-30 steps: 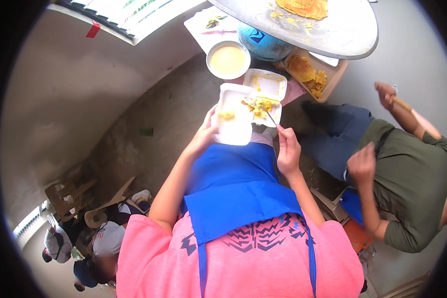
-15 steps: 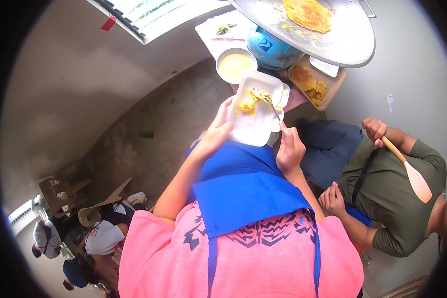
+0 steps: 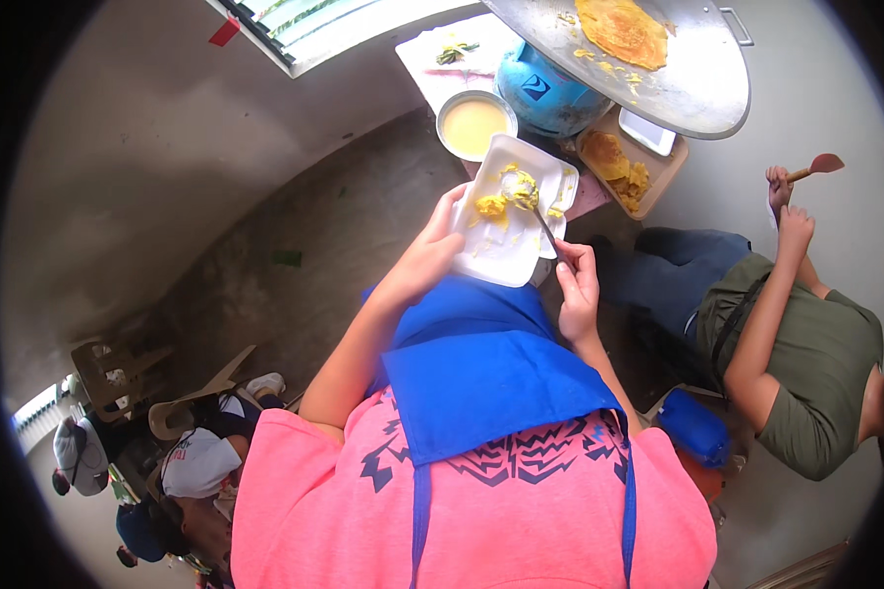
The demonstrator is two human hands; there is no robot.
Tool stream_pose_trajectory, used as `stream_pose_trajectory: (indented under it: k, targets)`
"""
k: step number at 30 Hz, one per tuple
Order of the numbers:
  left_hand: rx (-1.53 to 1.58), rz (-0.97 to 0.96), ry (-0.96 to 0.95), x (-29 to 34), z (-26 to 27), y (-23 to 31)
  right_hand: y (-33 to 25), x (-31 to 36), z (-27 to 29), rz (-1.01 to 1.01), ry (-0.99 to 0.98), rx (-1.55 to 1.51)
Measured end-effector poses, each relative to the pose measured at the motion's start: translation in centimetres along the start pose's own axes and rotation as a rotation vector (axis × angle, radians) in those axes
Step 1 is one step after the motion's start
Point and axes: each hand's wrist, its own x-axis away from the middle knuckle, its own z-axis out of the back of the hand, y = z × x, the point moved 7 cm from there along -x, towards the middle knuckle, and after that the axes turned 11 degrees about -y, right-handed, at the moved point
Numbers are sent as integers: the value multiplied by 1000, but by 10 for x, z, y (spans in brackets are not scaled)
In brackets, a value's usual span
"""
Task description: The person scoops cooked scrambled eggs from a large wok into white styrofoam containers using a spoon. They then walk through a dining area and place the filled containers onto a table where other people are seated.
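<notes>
My left hand grips the left edge of a white foam food container, holding it above my blue apron. Yellow-orange bits of food lie inside it. In my right hand is the handle of a metal spoon; its bowl rests among yellow food in the container. Just beyond stands a round metal bowl of pale yellow liquid. A large metal pan with a flat orange pancake sits at the top, above a blue gas cylinder.
A tan tray holds broken orange pancake pieces and a white foam tray. At right, a person in a green shirt raises a wooden spatula. Plastic chairs and seated people are at lower left.
The spoon's bowl has gathered a lump of yellow food within the container. The person at right has raised the spatula and lifted the other hand beside it.
</notes>
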Motion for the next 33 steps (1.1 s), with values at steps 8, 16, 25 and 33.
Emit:
stream_pose_trajectory:
  k: [8,16,25,33]
  targets:
    - [4,13,16,6,4,-4,-25,8,5,-179,-108,-628]
    - [14,0,-12,11,-4,5,-60,6,7,181,119,435]
    - [60,-19,-23,12,-7,5,-26,11,-7,28,-70,-3]
    - [19,14,16,12,5,6,-42,9,0,-219,-160,-613]
